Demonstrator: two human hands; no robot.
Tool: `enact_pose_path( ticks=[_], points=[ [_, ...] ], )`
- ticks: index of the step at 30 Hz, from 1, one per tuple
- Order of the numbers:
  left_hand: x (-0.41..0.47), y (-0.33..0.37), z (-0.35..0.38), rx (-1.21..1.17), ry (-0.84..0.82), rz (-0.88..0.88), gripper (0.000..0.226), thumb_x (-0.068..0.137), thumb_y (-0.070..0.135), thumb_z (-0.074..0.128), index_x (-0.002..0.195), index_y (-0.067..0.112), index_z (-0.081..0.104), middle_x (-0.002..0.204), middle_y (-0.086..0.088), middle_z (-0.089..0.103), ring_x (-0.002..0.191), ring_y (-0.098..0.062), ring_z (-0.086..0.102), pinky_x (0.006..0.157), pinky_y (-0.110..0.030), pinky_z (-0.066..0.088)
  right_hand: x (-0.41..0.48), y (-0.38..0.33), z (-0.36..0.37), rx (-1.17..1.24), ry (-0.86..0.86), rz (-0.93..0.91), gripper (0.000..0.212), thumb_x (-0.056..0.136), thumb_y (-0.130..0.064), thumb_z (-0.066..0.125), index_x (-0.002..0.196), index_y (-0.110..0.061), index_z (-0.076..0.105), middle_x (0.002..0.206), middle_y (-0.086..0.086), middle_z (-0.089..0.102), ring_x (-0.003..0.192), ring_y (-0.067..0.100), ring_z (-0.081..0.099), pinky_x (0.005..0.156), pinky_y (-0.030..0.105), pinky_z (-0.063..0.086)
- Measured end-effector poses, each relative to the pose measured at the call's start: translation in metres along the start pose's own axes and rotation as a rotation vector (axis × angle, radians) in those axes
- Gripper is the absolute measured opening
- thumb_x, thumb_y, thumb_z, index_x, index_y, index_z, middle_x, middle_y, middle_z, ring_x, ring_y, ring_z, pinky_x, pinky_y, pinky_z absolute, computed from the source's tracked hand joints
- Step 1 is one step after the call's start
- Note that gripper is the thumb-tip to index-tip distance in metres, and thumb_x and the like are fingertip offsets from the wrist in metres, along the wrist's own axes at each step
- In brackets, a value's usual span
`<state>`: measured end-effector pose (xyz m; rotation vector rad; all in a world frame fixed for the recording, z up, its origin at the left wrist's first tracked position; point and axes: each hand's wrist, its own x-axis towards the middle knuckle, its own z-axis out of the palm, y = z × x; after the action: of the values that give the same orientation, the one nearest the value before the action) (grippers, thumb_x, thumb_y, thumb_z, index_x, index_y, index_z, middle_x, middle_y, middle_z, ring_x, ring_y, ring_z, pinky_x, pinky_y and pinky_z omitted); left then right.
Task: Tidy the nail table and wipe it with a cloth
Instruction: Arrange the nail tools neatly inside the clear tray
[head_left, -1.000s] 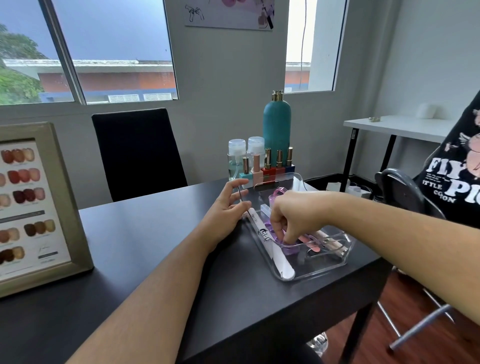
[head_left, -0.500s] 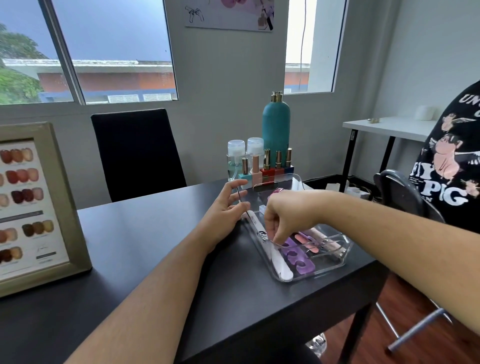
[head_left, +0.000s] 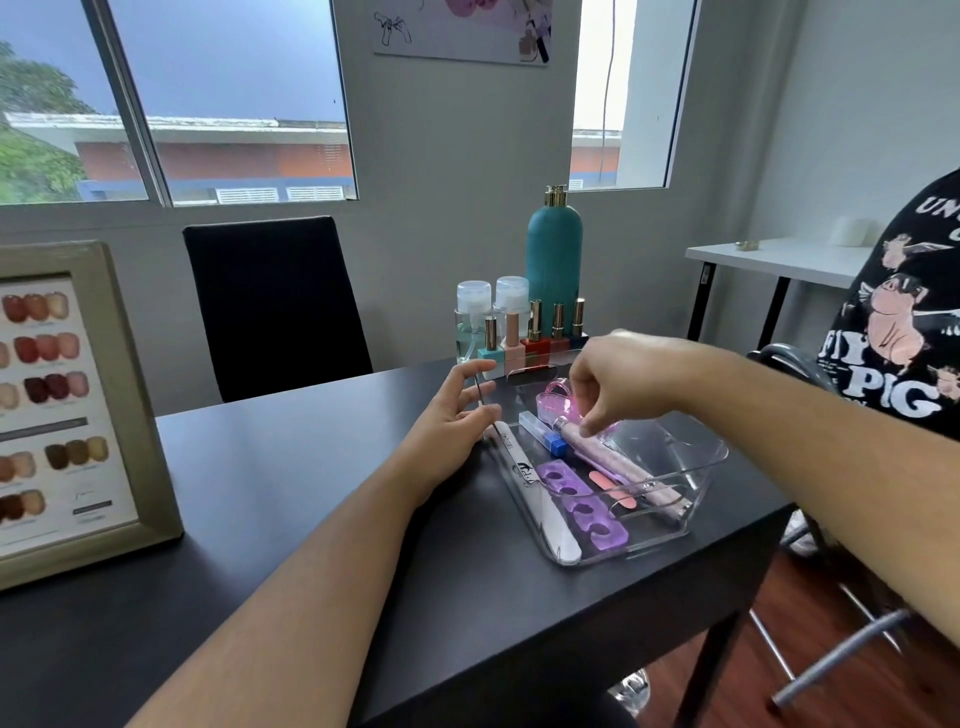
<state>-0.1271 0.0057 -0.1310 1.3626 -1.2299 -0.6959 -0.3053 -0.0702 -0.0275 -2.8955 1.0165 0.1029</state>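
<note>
Stage: tidying half looks nearly done; wipe not begun, as far as I can judge.
Done: small tools sit inside the clear plastic tray (head_left: 712, 457) on the black table (head_left: 311, 493); bottles lined up just behind tray.
Left to do: settle last bits in tray, get a cloth (none in view), wipe the table.
L hand (head_left: 451, 422): at tray's left far corner, fingers apart and nearly straight, resting against the wall, prob. steadying it; holds nothing.
R hand (head_left: 618, 379): over tray's far half, fingers curled down and bunched, tips at far end of the pink glitter-handled tool (head_left: 609, 458); can't tell if I'm pinching it or only touching.
Count, in tray: 1 long white nail file (head_left: 540, 500) along left wall; 1 purple foam toe separator (head_left: 583, 508) beside it; 1 pink toe separator (head_left: 555, 401) at far end; 1 clear tube w/ blue cap (head_left: 543, 437); 1 pink glitter tool; 1 small salmon file (head_left: 602, 477).
Count, behind tray: 1 tall teal bottle (head_left: 554, 260); 2 clear pump bottles (head_left: 472, 322); 5 gold-capped polish bottles (head_left: 535, 335).
Count, left of tray, well apart: 1 framed nail-colour chart (head_left: 52, 405) on the table; 1 black chair (head_left: 275, 301) beyond.
</note>
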Motion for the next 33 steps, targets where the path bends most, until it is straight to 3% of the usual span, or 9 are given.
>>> enact_pose_path(
  ticks=[4,8,12,16,22,24,27,29,33],
  points=[
    [0.0,0.001,0.0,0.004,-0.003,-0.008,0.041,0.093,0.017,0.052,0.124,0.043,0.042,0.14,-0.003,0.046,0.119,-0.014,0.05,0.1,-0.035,0.044,-0.004,-0.001,0.017,-0.177,-0.191,0.109,0.04,0.075,-0.042,0.074,0.094,-0.007,0.07,0.086,0.002,0.073,0.066,0.012,0.059,0.047,0.018,0.037],
    [0.0,0.001,0.0,0.003,-0.002,-0.003,0.041,0.093,0.017,0.052,0.123,0.042,0.043,0.14,-0.004,0.047,0.117,-0.012,0.052,0.098,-0.034,0.046,-0.003,-0.006,0.018,-0.166,-0.192,0.145,0.042,0.075,-0.037,0.075,0.101,-0.006,0.066,0.092,0.005,0.071,0.068,0.014,0.055,0.048,0.019,0.035],
    [0.0,0.001,0.0,0.005,-0.004,-0.002,0.041,0.093,0.017,0.052,0.123,0.043,0.043,0.14,-0.003,0.047,0.114,-0.009,0.053,0.099,-0.036,0.046,-0.004,-0.008,0.018,-0.149,-0.194,0.166,0.038,0.077,-0.031,0.072,0.103,-0.004,0.065,0.084,0.004,0.065,0.063,0.013,0.052,0.046,0.018,0.035],
    [0.0,0.0,0.0,0.001,-0.004,-0.004,0.041,0.093,0.017,0.052,0.124,0.043,0.043,0.14,-0.004,0.047,0.12,-0.015,0.051,0.1,-0.036,0.045,-0.004,-0.008,0.019,-0.205,-0.181,0.161,0.036,0.08,-0.032,0.07,0.104,-0.006,0.065,0.086,0.003,0.068,0.066,0.013,0.056,0.046,0.016,0.038],
    [0.0,0.0,0.0,0.003,0.0,0.009,0.04,0.093,0.017,0.052,0.12,0.046,0.044,0.139,-0.004,0.048,0.115,-0.01,0.053,0.098,-0.035,0.046,0.006,-0.011,0.018,-0.199,0.032,0.021,0.031,0.083,-0.039,0.065,0.086,-0.009,0.066,0.079,0.002,0.065,0.07,0.016,0.055,0.049,0.021,0.038],
    [0.0,0.001,0.0,0.002,-0.001,0.006,0.04,0.093,0.017,0.052,0.119,0.046,0.044,0.139,-0.004,0.048,0.115,-0.01,0.053,0.101,-0.039,0.045,0.016,-0.019,0.022,-0.197,0.097,-0.009,0.032,0.083,-0.041,0.064,0.072,-0.012,0.057,0.069,-0.002,0.058,0.072,0.019,0.056,0.053,0.025,0.041],
    [-0.001,0.001,0.001,0.011,-0.003,-0.001,0.04,0.093,0.018,0.052,0.121,0.045,0.044,0.139,-0.004,0.047,0.12,-0.016,0.05,0.104,-0.042,0.043,0.031,-0.03,0.027,-0.288,0.162,-0.016,0.031,0.082,-0.044,0.066,0.075,-0.019,0.048,0.066,-0.005,0.047,0.074,0.021,0.054,0.06,0.03,0.043],
    [-0.001,0.0,0.0,0.006,0.0,0.01,0.04,0.093,0.017,0.052,0.117,0.048,0.045,0.138,-0.003,0.048,0.12,-0.014,0.05,0.103,-0.038,0.043,0.038,-0.033,0.028,-0.334,0.114,-0.015,0.034,0.079,-0.046,0.068,0.078,-0.02,0.046,0.066,-0.004,0.045,0.07,0.019,0.052,0.058,0.03,0.041],
    [0.0,0.0,0.0,0.003,0.001,0.021,0.04,0.092,0.018,0.054,0.116,0.049,0.045,0.136,-0.002,0.05,0.116,-0.009,0.052,0.093,-0.028,0.043,0.045,-0.032,0.029,-0.276,-0.009,0.005,0.04,0.078,-0.042,0.069,0.064,-0.011,0.048,0.061,-0.002,0.048,0.055,0.013,0.045,0.047,0.026,0.036]
  ],
)
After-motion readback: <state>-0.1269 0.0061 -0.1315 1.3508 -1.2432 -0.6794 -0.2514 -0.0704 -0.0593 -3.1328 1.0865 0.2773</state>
